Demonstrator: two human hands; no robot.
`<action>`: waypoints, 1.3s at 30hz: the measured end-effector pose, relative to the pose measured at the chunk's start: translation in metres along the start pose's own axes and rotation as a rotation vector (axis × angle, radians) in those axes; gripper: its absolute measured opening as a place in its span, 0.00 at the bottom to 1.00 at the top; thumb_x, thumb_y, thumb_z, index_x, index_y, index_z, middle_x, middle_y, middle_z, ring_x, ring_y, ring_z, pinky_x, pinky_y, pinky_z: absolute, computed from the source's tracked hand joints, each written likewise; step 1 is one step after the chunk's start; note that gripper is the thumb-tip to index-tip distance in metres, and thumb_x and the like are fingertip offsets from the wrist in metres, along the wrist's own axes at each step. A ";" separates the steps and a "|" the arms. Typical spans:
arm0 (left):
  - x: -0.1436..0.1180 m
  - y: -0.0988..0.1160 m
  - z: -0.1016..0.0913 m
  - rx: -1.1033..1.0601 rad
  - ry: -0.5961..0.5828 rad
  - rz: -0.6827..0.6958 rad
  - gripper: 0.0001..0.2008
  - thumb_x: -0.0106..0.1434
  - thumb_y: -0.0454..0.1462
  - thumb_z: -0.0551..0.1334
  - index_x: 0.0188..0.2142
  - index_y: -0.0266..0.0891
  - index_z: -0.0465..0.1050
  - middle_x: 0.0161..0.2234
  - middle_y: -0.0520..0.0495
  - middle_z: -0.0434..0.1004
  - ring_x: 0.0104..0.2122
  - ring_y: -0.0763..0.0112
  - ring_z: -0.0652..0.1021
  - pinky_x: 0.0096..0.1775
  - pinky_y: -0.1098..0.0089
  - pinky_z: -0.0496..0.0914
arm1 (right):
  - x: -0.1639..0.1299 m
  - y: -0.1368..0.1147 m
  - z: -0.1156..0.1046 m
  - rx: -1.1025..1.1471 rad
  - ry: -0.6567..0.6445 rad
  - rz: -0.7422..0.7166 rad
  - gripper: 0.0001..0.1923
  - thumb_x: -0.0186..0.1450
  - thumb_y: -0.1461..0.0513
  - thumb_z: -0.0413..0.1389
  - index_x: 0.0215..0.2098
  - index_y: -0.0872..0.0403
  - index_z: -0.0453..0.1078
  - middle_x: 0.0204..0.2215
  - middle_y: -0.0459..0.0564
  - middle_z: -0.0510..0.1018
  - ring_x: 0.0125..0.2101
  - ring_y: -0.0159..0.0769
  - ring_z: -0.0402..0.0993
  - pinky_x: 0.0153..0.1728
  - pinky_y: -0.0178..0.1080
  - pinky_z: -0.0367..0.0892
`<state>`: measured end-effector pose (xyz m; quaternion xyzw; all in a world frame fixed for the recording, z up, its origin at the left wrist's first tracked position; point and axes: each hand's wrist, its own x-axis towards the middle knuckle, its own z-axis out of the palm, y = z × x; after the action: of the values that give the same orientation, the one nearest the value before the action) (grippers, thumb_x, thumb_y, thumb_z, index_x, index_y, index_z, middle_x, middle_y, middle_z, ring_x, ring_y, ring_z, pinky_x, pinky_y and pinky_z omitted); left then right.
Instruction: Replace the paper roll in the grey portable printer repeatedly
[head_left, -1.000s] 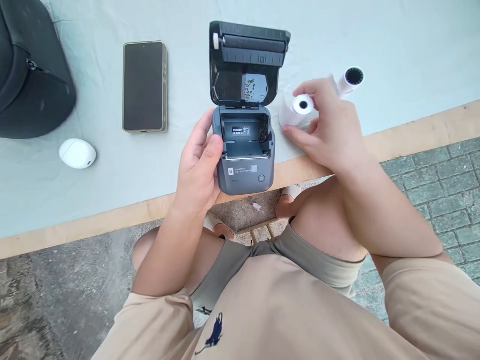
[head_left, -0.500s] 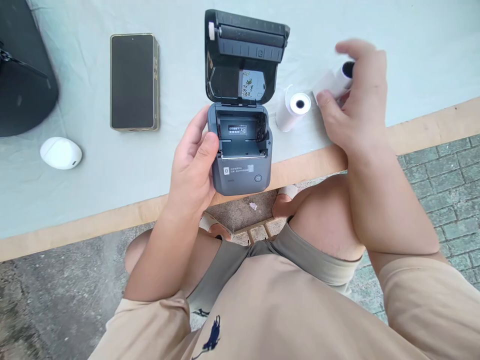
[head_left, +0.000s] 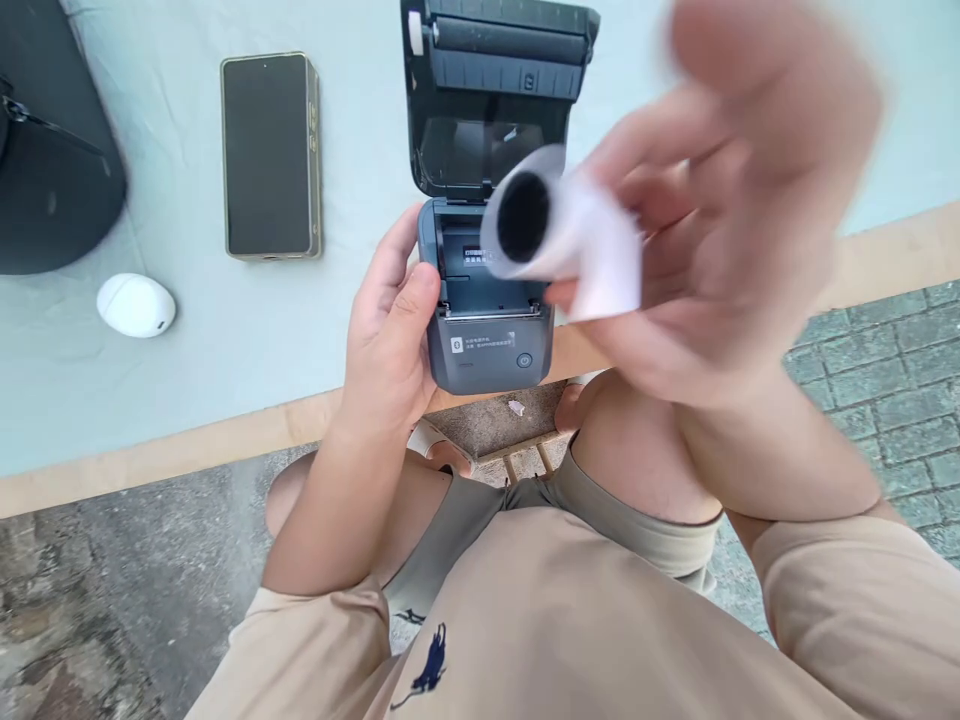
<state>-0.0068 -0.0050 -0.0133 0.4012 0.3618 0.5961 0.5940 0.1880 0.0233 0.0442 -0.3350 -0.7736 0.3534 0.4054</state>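
My left hand (head_left: pixel 397 330) grips a dark portable label printer (head_left: pixel 487 355) by its left side, at the table's front edge. The printer's lid (head_left: pixel 495 110) stands raised, and its paper bay (head_left: pixel 469 285) shows nothing inside where I can see it. In my right hand (head_left: pixel 720 230), blurred by motion, is a white paper roll (head_left: pixel 562 220) with a dark core and a loose paper end hanging down. The roll is over the right part of the bay, nearer the camera, and covers some of it. The other roll is hidden behind my right hand.
A dark-screened phone (head_left: pixel 268 155) lies on the pale tablecloth (head_left: pixel 360 100) to the left. Beside it are a white oval case (head_left: pixel 136 305) and a black bag (head_left: pixel 56 150). The table's wooden edge (head_left: pixel 247 440) runs above my knees.
My right hand has lifted a paper roll off the table at the right and brought it left, up to the printer. My left hand still holds the printer in nearly the same spot.
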 end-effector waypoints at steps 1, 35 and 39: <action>-0.001 0.001 0.000 -0.022 0.004 -0.006 0.18 0.66 0.46 0.61 0.54 0.44 0.71 0.51 0.50 0.78 0.49 0.63 0.79 0.51 0.64 0.76 | 0.001 -0.005 0.008 -0.026 -0.030 -0.055 0.18 0.67 0.56 0.50 0.53 0.45 0.69 0.51 0.40 0.72 0.53 0.43 0.73 0.46 0.42 0.74; -0.005 0.011 0.002 -0.011 -0.010 -0.139 0.29 0.59 0.49 0.66 0.56 0.43 0.62 0.51 0.43 0.77 0.55 0.54 0.77 0.51 0.57 0.77 | -0.002 0.002 0.019 -0.652 0.093 -0.486 0.06 0.63 0.65 0.59 0.38 0.49 0.71 0.31 0.41 0.77 0.36 0.34 0.74 0.35 0.40 0.62; -0.006 0.005 -0.004 0.097 -0.060 -0.132 0.38 0.52 0.45 0.72 0.59 0.48 0.58 0.52 0.46 0.75 0.46 0.59 0.80 0.45 0.60 0.78 | -0.006 -0.002 0.022 -0.558 0.026 -0.487 0.06 0.65 0.57 0.59 0.34 0.51 0.70 0.29 0.40 0.77 0.35 0.34 0.74 0.35 0.41 0.63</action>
<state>-0.0128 -0.0110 -0.0107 0.4225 0.3980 0.5251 0.6224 0.1713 0.0111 0.0344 -0.2432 -0.8921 0.0180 0.3804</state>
